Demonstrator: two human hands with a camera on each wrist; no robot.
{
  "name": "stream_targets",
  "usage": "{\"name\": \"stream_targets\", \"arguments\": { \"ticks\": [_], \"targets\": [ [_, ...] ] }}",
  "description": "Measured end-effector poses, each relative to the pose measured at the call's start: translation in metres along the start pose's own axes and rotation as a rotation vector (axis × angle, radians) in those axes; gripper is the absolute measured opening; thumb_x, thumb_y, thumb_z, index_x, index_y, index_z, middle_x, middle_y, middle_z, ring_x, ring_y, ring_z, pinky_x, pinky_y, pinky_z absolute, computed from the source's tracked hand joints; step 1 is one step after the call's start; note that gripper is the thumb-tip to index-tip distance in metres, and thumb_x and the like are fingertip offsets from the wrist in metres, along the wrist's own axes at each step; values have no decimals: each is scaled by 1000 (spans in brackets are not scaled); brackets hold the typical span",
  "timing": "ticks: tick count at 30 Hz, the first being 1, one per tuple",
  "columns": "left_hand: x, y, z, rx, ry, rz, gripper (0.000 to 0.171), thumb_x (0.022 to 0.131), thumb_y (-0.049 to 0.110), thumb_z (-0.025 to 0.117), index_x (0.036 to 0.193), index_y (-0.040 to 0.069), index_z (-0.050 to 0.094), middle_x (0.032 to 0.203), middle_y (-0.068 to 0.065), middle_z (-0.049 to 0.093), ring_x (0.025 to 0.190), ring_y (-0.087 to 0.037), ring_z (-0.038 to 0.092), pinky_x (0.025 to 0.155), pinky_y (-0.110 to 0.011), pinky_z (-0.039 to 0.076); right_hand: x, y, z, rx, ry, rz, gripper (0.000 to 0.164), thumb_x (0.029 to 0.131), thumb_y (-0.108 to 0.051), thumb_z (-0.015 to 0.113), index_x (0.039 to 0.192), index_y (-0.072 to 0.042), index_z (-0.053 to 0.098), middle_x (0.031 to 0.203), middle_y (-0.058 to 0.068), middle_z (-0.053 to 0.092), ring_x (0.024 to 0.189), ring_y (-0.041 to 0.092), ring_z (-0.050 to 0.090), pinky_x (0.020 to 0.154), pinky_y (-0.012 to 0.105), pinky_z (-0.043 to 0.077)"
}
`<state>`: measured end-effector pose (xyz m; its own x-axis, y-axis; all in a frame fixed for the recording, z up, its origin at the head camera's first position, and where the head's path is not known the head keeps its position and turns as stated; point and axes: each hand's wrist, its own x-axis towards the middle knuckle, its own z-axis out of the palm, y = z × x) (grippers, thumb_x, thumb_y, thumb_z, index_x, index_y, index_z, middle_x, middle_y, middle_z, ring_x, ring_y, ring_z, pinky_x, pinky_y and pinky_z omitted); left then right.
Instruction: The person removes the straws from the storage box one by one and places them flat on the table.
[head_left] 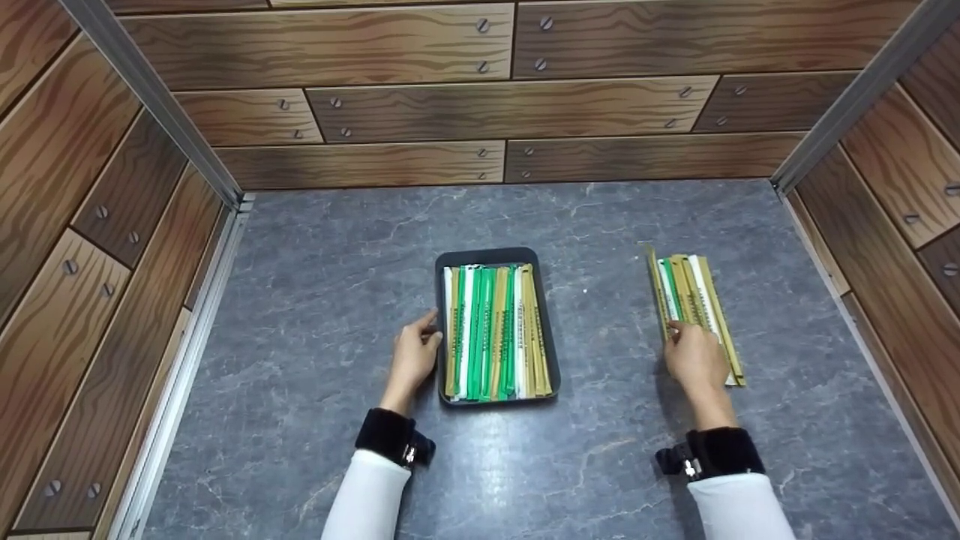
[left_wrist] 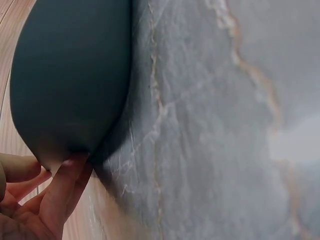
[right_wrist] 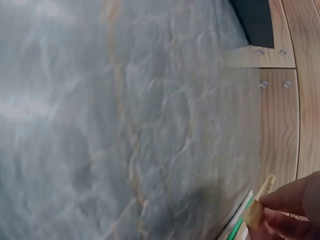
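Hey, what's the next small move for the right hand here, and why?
Probably raise the gold stick packet clear of the small pile, ready to bring it toward the dark tray. The right hand already pinches that packet, the left hand touches the tray's side, and similar gold, green and white packets lie side by side in the tray.

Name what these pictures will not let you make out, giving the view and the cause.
Head view: the print on the packets in the tray is too small to read.
Head view: the right hand covers part of the loose packets.
Left wrist view: the tray's side wall hides the packets inside.
Right wrist view: the bottom edge cuts off part of the loose packets.
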<state>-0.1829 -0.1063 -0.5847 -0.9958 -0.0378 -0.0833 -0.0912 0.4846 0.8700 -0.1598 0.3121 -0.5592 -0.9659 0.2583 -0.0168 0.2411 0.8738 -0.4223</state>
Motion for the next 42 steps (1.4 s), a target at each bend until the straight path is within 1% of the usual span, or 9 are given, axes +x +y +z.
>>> {"name": "stream_targets", "arguments": {
  "ticks": [2, 11, 14, 17, 21, 25, 31, 35, 42],
  "targets": [
    [1, 0, 0, -2, 1, -1, 45, 97, 3, 58, 142, 5, 52, 118, -22, 65, 103, -32, 65, 86, -41, 54, 2, 3, 0, -18, 5, 9, 33, 91, -6, 56, 121, 0, 68, 102, 25, 69, 81, 45, 65, 53, 53, 49],
    [3, 2, -1, -10, -3, -27, 45, 97, 3, 58, 142, 5, 52, 115, -21, 66, 103, -31, 65, 86, -40, 54, 3, 7, 0, -88, 7, 25, 27, 92, -10, 60, 115, -2, 70, 103, 29, 66, 75, 47, 64, 44, 53, 45],
    [4, 3, -1, -10, 0, -36, 45, 97, 3, 58, 142, 5, 52, 115, -20, 66, 103, -31, 65, 88, -40, 53, 0, 3, -2, -111, 9, 35, 29, 91, -11, 61, 117, -1, 69, 104, 32, 65, 78, 50, 63, 45, 57, 45],
    [4, 5, -2, -4, 4, -40, 45, 97, 3, 59, 141, 6, 53, 115, -20, 67, 103, -31, 65, 88, -40, 53, -3, -5, -6, -122, 48, 15, 30, 89, -11, 62, 116, 0, 68, 101, 33, 65, 76, 51, 62, 46, 59, 44],
    [5, 5, -1, 0, 5, -40, 45, 96, 3, 58, 141, 6, 53, 114, -20, 67, 102, -31, 66, 87, -40, 54, -8, -24, -7, -81, 121, -112, 29, 84, -5, 60, 110, 1, 70, 92, 30, 66, 70, 49, 62, 45, 57, 45],
    [4, 4, -1, 5, 7, -37, 46, 96, 2, 59, 141, 5, 53, 113, -20, 67, 101, -31, 66, 87, -40, 54, -12, -51, 1, -24, 107, -254, 28, 81, -3, 60, 107, 2, 72, 88, 24, 69, 71, 42, 65, 50, 54, 49],
    [3, 1, -2, 5, 15, -27, 46, 95, 1, 60, 140, 5, 54, 112, -19, 68, 102, -30, 66, 89, -41, 53, -22, -100, 23, 40, 25, -420, 25, 82, -1, 64, 105, 0, 73, 89, 16, 72, 72, 31, 67, 56, 43, 55],
    [2, 0, -2, -2, 21, -7, 46, 94, 0, 61, 139, 3, 55, 111, -20, 68, 101, -31, 66, 90, -41, 52, -30, -132, 39, 93, -37, -514, 22, 83, 0, 68, 105, -1, 72, 96, 16, 71, 75, 25, 67, 61, 33, 57],
    [2, 0, -2, -1, 9, 10, 44, 95, 1, 60, 139, 3, 55, 109, -21, 68, 98, -32, 67, 85, -40, 55, -41, -170, 62, 166, -210, -554, 27, 88, 1, 64, 114, 1, 69, 110, 18, 68, 82, 21, 67, 65, 22, 55]
  ]
}}
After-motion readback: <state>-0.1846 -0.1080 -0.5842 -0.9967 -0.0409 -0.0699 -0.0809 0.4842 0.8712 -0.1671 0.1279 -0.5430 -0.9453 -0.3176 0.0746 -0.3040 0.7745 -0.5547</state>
